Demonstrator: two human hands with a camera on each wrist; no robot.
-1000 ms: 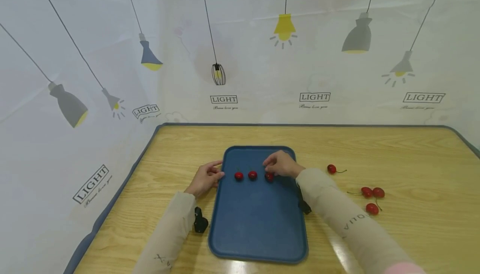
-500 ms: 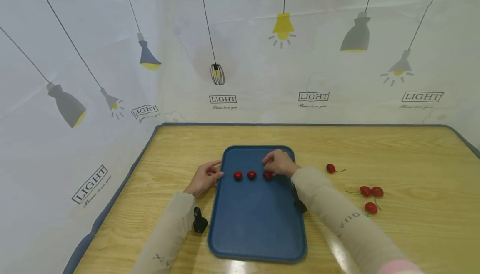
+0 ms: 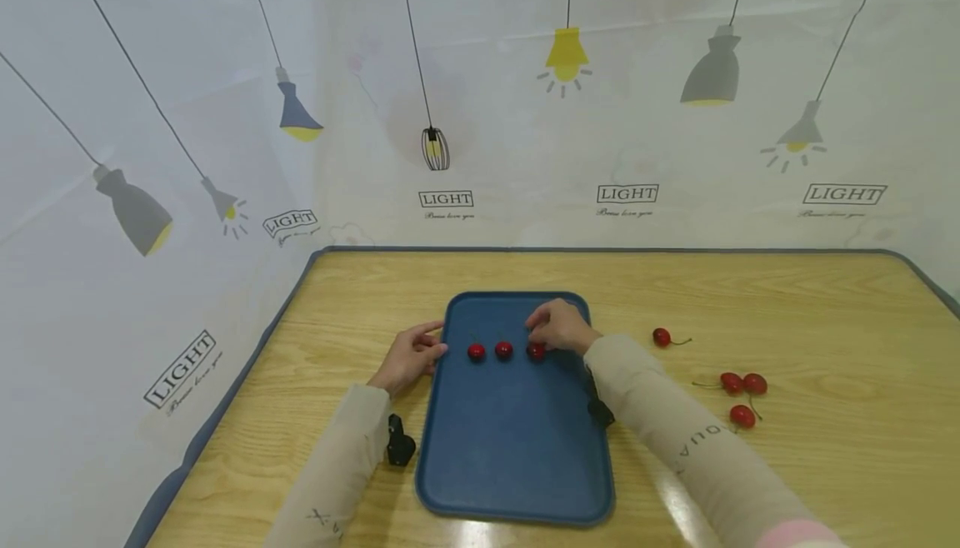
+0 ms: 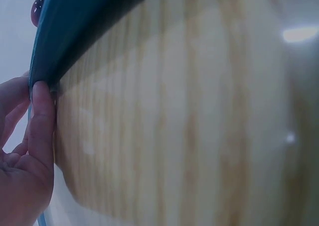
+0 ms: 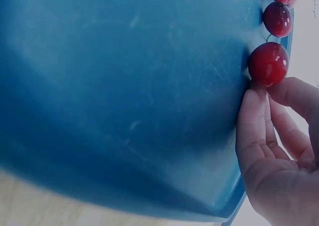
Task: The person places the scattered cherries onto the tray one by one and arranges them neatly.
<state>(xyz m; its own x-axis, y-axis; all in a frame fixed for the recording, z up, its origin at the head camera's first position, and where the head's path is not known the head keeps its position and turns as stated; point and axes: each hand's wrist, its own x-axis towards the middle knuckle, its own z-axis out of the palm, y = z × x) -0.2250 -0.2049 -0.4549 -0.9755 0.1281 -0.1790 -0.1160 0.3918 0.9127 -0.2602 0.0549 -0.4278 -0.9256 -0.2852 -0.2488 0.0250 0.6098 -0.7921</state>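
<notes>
A blue tray (image 3: 517, 448) lies on the table, with three red cherries in a row across its far part. My right hand (image 3: 558, 327) is over the tray's right side, pinching the rightmost cherry (image 3: 536, 351) between thumb and fingertips. The right wrist view shows this cherry (image 5: 269, 64) at the fingertips, close to the tray surface. To its left sit the middle cherry (image 3: 504, 350) and the left cherry (image 3: 476, 351), both untouched. My left hand (image 3: 408, 358) rests against the tray's left edge; in the left wrist view its thumb (image 4: 42, 116) touches the rim.
Right of the tray, a lone stemmed cherry (image 3: 662, 337) lies on the wooden table (image 3: 847, 323). Nearer to me is a group of three cherries (image 3: 742, 385). A printed cloth (image 3: 525, 132) hangs behind the table. A black device (image 3: 401, 441) is at my left wrist.
The right hand and its cherry have shifted very slightly left in the head view, partly along with the whole scene. The left hand keeps its place at the tray edge.
</notes>
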